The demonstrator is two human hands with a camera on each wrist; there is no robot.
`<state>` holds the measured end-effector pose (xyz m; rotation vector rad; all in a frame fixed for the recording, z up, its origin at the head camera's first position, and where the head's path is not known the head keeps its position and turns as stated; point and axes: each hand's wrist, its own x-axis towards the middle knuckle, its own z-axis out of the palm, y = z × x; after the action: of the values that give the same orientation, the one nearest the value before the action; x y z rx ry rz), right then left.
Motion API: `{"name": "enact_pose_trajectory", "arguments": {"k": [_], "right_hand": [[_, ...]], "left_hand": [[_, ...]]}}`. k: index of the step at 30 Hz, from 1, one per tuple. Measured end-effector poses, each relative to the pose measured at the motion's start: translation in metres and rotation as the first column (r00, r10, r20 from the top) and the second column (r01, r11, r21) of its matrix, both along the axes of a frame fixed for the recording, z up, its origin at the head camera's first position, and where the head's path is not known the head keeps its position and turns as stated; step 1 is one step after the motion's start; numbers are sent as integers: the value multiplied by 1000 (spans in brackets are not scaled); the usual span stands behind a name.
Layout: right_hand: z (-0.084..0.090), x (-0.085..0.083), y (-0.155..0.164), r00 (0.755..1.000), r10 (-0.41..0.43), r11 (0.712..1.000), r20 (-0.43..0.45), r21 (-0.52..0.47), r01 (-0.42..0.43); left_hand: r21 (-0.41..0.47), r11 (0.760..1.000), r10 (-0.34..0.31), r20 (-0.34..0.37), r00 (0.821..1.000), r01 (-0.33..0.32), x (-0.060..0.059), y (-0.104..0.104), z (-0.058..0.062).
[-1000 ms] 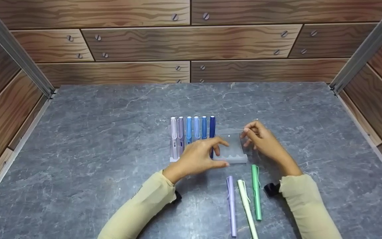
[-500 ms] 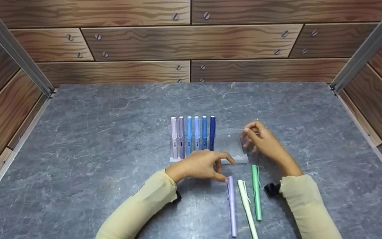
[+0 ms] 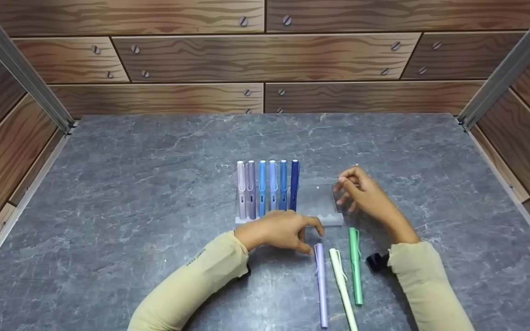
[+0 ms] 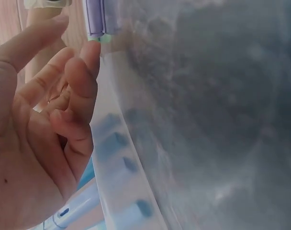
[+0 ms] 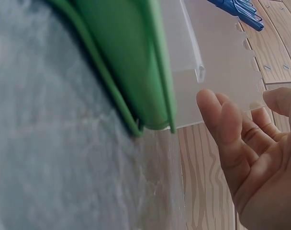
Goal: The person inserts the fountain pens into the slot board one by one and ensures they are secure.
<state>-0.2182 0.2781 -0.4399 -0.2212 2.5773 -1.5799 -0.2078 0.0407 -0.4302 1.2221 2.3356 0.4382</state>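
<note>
A clear pen stand (image 3: 316,197) holds a row of several capped pens, from pale lilac (image 3: 241,188) to dark blue (image 3: 295,184), on its left part. My left hand (image 3: 279,230) hovers before the stand's front lip, thumb and forefinger apart with nothing between them. Its thumb tip is close to the cap of a purple pen (image 3: 319,285); whether they touch I cannot tell. At the stand's right edge, my right hand (image 3: 364,195) keeps thumb and forefinger at the clear panel (image 5: 222,72), seemingly pinching its corner.
Right of the purple pen lie a pale green pen (image 3: 342,287) and a green pen (image 3: 356,266) on the grey marbled table (image 3: 131,184). The green pen's cap (image 5: 121,57) looms large in the right wrist view. Wood-patterned walls (image 3: 265,57) surround the table.
My left hand has come down from over the stand toward the near side, its thumb now by the purple pen's cap. The right hand stays where it was.
</note>
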Motion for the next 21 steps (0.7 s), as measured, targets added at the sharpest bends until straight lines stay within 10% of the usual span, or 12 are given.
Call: {"name": "enact_pose_trajectory", "arguments": {"k": [21], "right_hand": [[-2, -1, -1, 1000, -5, 1000, -13, -9, 4]], "left_hand": [[-50, 998, -32, 75, 997, 36, 4, 11, -5]]}}
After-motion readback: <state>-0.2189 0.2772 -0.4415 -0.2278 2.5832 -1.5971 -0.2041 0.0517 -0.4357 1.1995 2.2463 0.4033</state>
